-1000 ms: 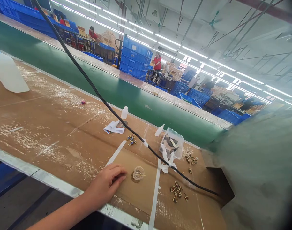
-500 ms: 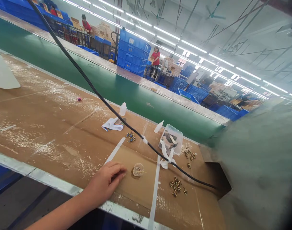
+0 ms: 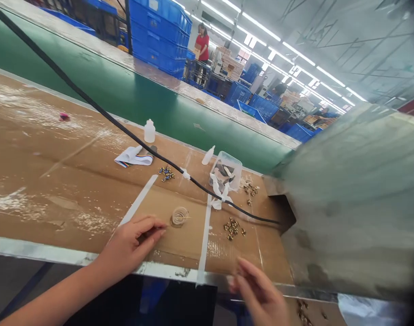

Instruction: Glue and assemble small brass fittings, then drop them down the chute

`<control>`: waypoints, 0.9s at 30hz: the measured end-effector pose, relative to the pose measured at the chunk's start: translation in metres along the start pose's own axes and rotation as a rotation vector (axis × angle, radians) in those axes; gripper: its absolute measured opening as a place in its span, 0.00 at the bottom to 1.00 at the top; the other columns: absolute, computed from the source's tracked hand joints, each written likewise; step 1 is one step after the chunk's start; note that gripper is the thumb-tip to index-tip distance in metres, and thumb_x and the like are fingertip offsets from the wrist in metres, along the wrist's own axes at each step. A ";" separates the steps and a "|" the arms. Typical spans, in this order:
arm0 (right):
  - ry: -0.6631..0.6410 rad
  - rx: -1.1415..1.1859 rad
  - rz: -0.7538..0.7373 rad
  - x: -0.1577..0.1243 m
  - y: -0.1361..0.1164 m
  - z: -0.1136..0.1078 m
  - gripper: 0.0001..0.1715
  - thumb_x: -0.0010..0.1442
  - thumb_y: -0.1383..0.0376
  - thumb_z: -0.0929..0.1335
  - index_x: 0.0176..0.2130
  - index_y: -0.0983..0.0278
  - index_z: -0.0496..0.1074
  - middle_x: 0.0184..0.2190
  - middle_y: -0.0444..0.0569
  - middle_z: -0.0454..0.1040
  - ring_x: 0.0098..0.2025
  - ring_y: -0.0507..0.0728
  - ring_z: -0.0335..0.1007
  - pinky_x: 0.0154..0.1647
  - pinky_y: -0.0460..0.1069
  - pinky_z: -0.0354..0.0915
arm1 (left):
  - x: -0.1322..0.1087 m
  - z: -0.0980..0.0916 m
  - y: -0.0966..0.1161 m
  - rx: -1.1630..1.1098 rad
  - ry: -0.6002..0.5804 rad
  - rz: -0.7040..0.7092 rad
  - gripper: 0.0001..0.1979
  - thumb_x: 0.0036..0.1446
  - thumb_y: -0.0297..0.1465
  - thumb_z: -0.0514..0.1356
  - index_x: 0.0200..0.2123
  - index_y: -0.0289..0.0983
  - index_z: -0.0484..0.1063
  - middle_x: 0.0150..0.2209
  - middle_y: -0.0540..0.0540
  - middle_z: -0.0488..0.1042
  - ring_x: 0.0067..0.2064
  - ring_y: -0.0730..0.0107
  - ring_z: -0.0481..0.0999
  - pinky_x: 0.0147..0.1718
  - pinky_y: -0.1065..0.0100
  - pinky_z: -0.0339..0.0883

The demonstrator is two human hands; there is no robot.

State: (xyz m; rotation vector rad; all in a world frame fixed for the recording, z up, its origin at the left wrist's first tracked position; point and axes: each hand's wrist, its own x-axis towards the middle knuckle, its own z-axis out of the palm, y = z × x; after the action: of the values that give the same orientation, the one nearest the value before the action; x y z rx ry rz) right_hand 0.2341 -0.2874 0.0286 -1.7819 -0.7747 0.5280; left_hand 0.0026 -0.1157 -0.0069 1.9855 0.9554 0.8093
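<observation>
My left hand [image 3: 134, 242] rests at the front of the brown work surface, thumb and fingertips pressed together; anything between them is too small to name. Just right of its fingertips stands a small clear round cup [image 3: 180, 216] with a thin stick in it. My right hand [image 3: 256, 290] is over the table's front edge, blurred, its fingers curled toward the thumb, and what it may hold cannot be made out. Above it lies a pile of small dark-and-gold parts [image 3: 232, 228]. A blue-and-gold pile [image 3: 166, 173] lies behind the cup.
A black cable [image 3: 105, 113] hangs diagonally across the view. Behind are white bottles [image 3: 149, 131], a striped ribbon [image 3: 134, 156] and a clear plastic box [image 3: 226, 168]. A green conveyor [image 3: 179, 117] runs beyond. At right stands a grey panel [image 3: 349, 199]. A person [image 3: 202, 45] stands far off.
My right hand has come into view at the lower right. The view has shifted right and down, so the table things appear further left and higher. My left hand stays beside the cup.
</observation>
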 end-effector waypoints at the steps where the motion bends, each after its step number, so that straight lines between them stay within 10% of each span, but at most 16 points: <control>1: -0.149 0.143 0.069 0.001 0.000 0.019 0.24 0.45 0.50 0.76 0.38 0.62 0.76 0.29 0.51 0.76 0.28 0.60 0.75 0.29 0.54 0.73 | -0.002 0.003 0.002 -0.037 -0.008 -0.009 0.08 0.59 0.35 0.57 0.39 0.41 0.75 0.39 0.47 0.76 0.41 0.64 0.74 0.40 0.70 0.67; 8: -0.432 0.557 0.237 0.005 -0.009 0.109 0.14 0.54 0.60 0.74 0.35 0.64 0.69 0.30 0.45 0.74 0.32 0.52 0.75 0.36 0.45 0.71 | -0.011 0.015 0.015 -0.318 -0.097 -0.138 0.08 0.58 0.32 0.58 0.37 0.41 0.77 0.35 0.47 0.77 0.38 0.66 0.76 0.39 0.71 0.70; 19: -0.409 0.506 0.160 0.003 0.002 0.124 0.13 0.54 0.60 0.73 0.33 0.63 0.66 0.28 0.45 0.74 0.32 0.53 0.72 0.35 0.46 0.69 | -0.011 0.021 0.011 -0.481 -0.044 -0.206 0.09 0.55 0.31 0.61 0.38 0.41 0.79 0.35 0.47 0.76 0.38 0.67 0.76 0.39 0.72 0.70; 27: -0.306 0.142 -0.177 -0.004 0.005 0.124 0.04 0.60 0.65 0.67 0.33 0.62 0.70 0.28 0.45 0.75 0.29 0.52 0.74 0.30 0.43 0.69 | -0.010 0.022 0.014 -0.576 -0.015 -0.258 0.07 0.51 0.31 0.64 0.35 0.40 0.80 0.35 0.45 0.76 0.39 0.65 0.76 0.39 0.71 0.71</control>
State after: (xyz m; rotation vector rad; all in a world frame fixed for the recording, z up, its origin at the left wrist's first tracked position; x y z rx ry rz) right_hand 0.1487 -0.2099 -0.0176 -1.5027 -1.0678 0.7286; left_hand 0.0197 -0.1376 -0.0075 1.3422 0.8305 0.8096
